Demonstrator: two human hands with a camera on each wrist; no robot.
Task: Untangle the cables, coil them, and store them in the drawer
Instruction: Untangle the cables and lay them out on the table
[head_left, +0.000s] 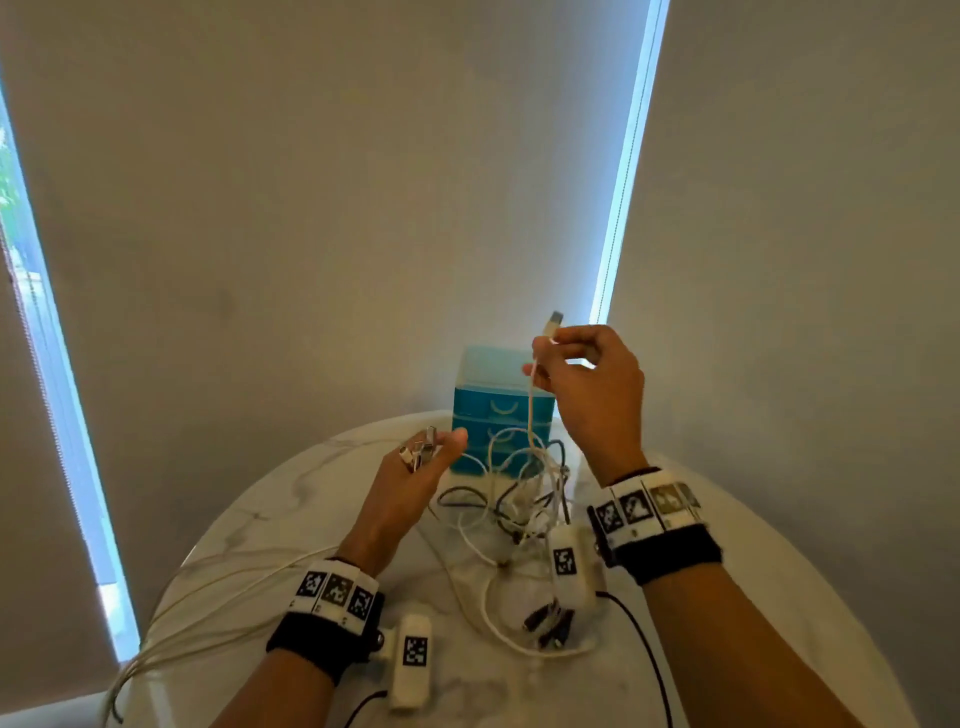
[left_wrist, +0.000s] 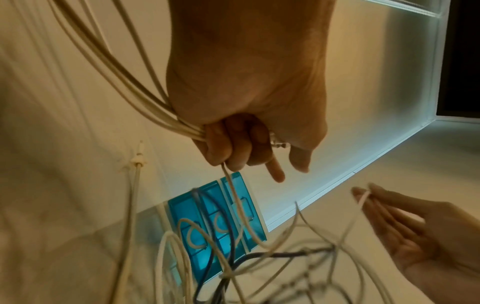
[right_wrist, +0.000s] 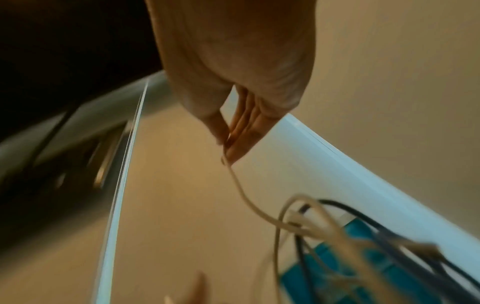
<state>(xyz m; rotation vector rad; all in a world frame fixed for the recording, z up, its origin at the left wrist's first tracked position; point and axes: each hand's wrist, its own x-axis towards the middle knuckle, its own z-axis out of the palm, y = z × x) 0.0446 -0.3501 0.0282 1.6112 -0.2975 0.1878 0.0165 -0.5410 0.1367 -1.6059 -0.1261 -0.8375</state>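
Cables (head_left: 519, 499) are lying tangled on the table (head_left: 270, 519) before the drawers (head_left: 493, 410). Right hand (head_left: 592, 384) is pinching one white cable (head_left: 530, 410) up; left hand (head_left: 415, 473) is gripping several plugs (head_left: 421, 452).

dim room | daylight glare at blind edges | right wrist view motion-blurred

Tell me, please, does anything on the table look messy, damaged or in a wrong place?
Yes. A knot of white and dark cables lies tangled in front of the blue drawer box. White strands trail over the table edge. No damage shows. Left hand grips several ends; right hand pinches one white cable.
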